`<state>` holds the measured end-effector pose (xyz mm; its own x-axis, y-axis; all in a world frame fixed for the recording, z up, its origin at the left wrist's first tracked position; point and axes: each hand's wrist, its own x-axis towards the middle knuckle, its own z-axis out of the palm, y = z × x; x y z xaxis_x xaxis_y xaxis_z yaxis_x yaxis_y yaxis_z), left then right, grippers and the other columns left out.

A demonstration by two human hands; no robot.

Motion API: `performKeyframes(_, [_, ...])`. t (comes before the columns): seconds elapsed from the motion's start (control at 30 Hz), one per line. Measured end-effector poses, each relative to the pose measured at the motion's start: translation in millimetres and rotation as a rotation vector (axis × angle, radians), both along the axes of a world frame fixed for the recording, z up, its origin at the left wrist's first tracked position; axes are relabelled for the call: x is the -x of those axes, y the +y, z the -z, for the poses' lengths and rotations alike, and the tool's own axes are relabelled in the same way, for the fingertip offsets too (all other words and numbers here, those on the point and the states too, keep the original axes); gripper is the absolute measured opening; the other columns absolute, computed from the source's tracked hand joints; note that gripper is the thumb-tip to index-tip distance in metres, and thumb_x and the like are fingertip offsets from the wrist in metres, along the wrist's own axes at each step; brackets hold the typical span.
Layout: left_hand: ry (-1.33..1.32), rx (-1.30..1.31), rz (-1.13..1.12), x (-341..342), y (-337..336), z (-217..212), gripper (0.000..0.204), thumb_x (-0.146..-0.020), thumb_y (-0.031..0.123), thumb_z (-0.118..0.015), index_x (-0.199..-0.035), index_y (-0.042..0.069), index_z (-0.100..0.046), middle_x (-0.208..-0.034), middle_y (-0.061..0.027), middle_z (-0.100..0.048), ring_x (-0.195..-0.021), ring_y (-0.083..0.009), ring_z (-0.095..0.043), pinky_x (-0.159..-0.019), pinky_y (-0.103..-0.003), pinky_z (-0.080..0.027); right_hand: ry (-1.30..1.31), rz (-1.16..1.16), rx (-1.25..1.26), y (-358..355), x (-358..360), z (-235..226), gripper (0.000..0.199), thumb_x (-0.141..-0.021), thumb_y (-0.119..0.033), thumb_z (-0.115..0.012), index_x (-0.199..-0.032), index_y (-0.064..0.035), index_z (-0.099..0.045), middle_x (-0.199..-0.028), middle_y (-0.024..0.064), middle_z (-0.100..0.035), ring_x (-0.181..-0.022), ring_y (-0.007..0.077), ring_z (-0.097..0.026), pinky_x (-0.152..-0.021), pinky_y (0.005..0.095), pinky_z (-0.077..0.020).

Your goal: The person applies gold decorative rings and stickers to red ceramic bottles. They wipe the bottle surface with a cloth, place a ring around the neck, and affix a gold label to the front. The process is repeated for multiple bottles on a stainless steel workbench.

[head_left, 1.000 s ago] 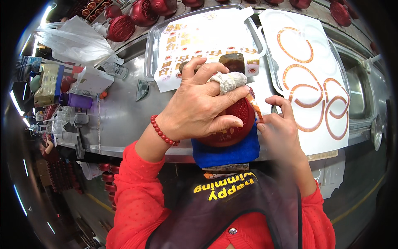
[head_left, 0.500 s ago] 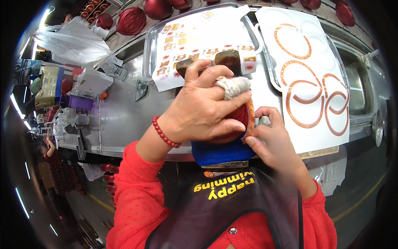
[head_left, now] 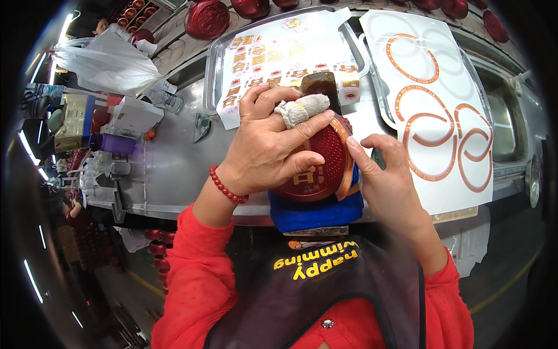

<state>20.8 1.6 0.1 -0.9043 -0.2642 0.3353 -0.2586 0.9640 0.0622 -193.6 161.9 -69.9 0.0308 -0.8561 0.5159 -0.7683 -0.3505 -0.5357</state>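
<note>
A round dark-red piece with a dotted surface and gold characters (head_left: pixel 326 152) rests on a blue cloth (head_left: pixel 317 216) in front of me. An orange-gold decal strip (head_left: pixel 347 181) runs along its right rim, its lower end standing off a little. My left hand (head_left: pixel 264 134) lies over the piece, closed on a rolled white cloth (head_left: pixel 303 109) with a yellow band; its thumb sticks out over the red face. At the right rim, my right hand (head_left: pixel 389 180) has one fingertip at the strip, fingers apart. Part of the piece is hidden under my left hand.
Behind stands a metal tray with a sheet of gold decals (head_left: pixel 279 49) and a dark block (head_left: pixel 319 86). At right lies a white sheet with orange ring decals (head_left: pixel 430 142). A purple cup (head_left: pixel 113 143), a white box (head_left: pixel 132 119) and a plastic bag (head_left: pixel 107 61) are left.
My left hand and the rolled cloth have shifted up and left, uncovering more of the red face. The right hand has moved up along the rim, away from the strip's lower end.
</note>
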Motion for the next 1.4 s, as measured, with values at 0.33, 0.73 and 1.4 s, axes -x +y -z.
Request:
performKeyframes(0.33, [0.000,-0.019,0.000,3.3,0.8,-3.8,0.061,-0.096,0.064,-0.056,-0.133,0.018,-0.073,-0.131,-0.0058,-0.071,-0.127,-0.0290,-0.054,-0.119,-0.050,-0.027,0.093,0.012,0.002,1.1,0.1,-8.6,0.073,-0.073,-0.001,-0.075,-0.143,-0.0155,-0.061,-0.120,0.0127,-0.053,-0.111,0.0337,-0.056,-0.094,0.0457,-0.0458])
performKeyframes(0.73, [-0.011,-0.111,0.216,15.4,37.8,-7.8,0.054,-0.092,0.061,-0.061,-0.114,0.014,-0.074,-0.122,-0.0028,-0.070,-0.121,-0.0234,-0.058,-0.113,-0.055,-0.029,0.026,0.112,0.066,0.2,9.4,1.1,0.062,-0.077,0.011,-0.065,-0.137,-0.0040,-0.063,-0.116,0.0161,-0.056,-0.110,0.0361,-0.057,-0.095,0.0465,-0.0472])
performKeyframes(1.4, [0.233,0.105,-0.387,28.4,121.2,45.1,0.046,-0.075,0.041,-0.082,-0.105,0.016,-0.059,-0.140,-0.0193,-0.053,-0.138,-0.0411,-0.036,-0.112,-0.064,-0.024,0.005,-0.028,0.041,6.4,5.3,3.9,0.070,-0.076,0.000,-0.072,-0.143,-0.0142,-0.061,-0.120,0.0134,-0.056,-0.113,0.0331,-0.057,-0.095,0.0448,-0.0450])
